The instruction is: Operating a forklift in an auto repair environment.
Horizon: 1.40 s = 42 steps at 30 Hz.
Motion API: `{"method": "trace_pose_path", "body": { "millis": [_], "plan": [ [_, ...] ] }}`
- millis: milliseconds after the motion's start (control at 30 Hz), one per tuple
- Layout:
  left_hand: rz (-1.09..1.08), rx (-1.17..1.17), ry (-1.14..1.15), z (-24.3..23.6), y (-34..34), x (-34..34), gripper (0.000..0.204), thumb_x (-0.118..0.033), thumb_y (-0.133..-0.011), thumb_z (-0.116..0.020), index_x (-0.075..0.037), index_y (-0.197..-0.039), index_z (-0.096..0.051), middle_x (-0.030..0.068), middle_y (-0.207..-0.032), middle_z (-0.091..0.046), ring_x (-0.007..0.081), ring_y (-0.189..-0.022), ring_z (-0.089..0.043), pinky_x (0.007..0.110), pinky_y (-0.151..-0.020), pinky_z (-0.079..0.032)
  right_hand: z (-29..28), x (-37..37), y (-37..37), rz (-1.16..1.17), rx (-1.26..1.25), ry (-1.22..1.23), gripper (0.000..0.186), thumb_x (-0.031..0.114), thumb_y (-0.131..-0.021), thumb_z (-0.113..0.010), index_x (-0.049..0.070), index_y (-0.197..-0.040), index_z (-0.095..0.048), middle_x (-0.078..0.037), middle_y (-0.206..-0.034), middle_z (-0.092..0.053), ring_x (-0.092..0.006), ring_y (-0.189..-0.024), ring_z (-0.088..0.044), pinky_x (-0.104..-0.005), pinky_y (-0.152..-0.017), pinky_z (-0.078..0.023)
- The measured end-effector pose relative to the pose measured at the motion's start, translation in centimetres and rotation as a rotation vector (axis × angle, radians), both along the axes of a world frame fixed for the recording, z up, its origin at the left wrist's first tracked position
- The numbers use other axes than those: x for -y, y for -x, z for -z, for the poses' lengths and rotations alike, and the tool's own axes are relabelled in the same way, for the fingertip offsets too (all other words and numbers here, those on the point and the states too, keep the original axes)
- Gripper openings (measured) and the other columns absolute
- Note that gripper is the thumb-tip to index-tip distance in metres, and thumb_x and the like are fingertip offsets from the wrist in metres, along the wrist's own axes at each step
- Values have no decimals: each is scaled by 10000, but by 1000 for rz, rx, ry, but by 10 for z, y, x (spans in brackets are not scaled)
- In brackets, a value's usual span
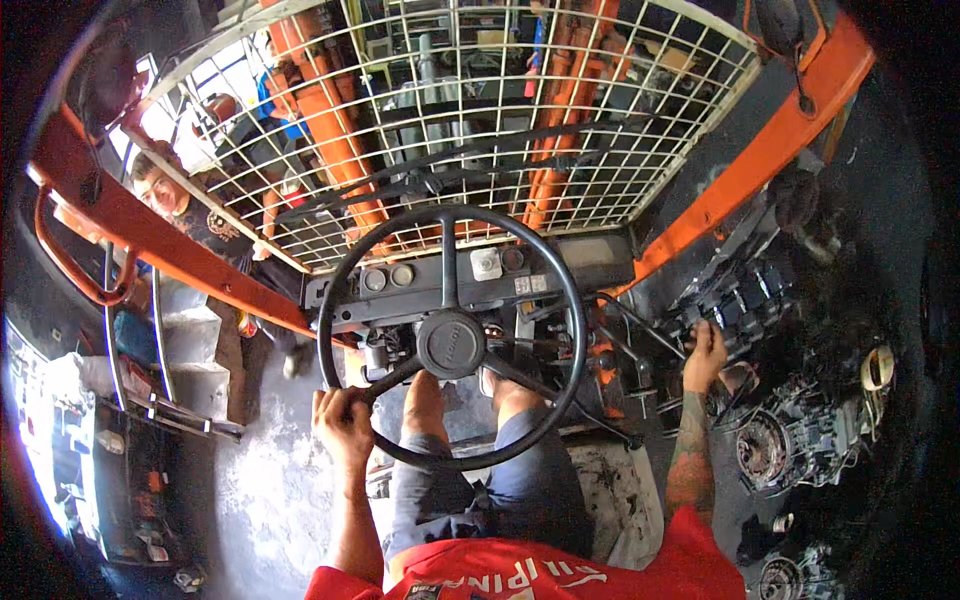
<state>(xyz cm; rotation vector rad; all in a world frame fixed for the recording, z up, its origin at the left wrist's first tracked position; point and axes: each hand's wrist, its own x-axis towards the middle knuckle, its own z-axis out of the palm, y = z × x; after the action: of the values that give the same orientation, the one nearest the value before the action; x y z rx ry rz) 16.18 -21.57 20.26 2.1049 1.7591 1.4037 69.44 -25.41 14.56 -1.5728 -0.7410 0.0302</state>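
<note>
A black three-spoke steering wheel [455,210] stands in front of me, over my knees. My left hand [343,424] is closed round its lower left rim, where a spoke meets it. To the right of the wheel, my right hand [705,358] is raised with its fingers curled at the end of a long dark lever [645,325]. The palm hides the lever's tip. Shorter levers [643,372] stand between that hand and the wheel. Behind the wheel runs a grey dashboard [580,262] with round gauges [387,277].
A white wire guard [460,150] rises ahead, with orange mast beams [548,190] behind it. Orange frame posts [745,175] slope along both sides. A person [190,205] stands beyond the left post. Engine parts [790,440] lie on the right; grey steps [205,350] are at left.
</note>
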Motion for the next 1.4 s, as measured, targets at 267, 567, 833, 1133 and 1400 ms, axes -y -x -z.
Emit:
{"method": "trace_pose_path", "body": {
  "millis": [267,567,833,1133,1400],
  "plan": [
    [-65,-40,-27,-2,-4,1,89,-51,-674,-521,-48,-673,-609,81,-667,-577,272,-686,-509,382,-659,-390,-37,-42,-11,-73,-103,-146,283,265,-925,-547,-5,-982,-611,-47,-854,-637,-112,-709,-588,-230,-537,-458],
    [-40,-17,-59,-3,-5,3,79,-30,-681,-523,-29,-674,-601,102,-665,-574,296,-651,-502,380,-615,-392,-50,-45,-14,-52,-76,-58,287,287,-918,-550,13,-951,-629,-46,-862,-653,-124,-748,-607,-235,-527,-473],
    [-17,-21,-59,4,2,2,77,-17,-662,-526,-20,-682,-600,104,-652,-561,304,-650,-486,398,-612,-399,-53,-45,-5,-49,-153,-59,292,291,-919,-543,16,-962,-631,-36,-872,-648,-116,-771,-611,-233,-536,-477],
    [-4,-49,-62,1,3,4,66,-25,-685,-543,-45,-678,-606,85,-655,-570,282,-636,-484,380,-605,-404,28,33,-9,-113,318,596,391,357,-869,-569,-29,-896,-629,-179,-737,-613,-307,-755,-619,-396,-683,-447],
    [-3,23,2,-2,2,8,86,4,-679,-549,-47,-691,-618,82,-666,-579,273,-650,-490,371,-616,-411,53,67,7,-463,396,948,410,376,-782,-664,-4,-930,-625,-209,-811,-632,-380,-774,-612,-443,-681,-467]
  ]
}}
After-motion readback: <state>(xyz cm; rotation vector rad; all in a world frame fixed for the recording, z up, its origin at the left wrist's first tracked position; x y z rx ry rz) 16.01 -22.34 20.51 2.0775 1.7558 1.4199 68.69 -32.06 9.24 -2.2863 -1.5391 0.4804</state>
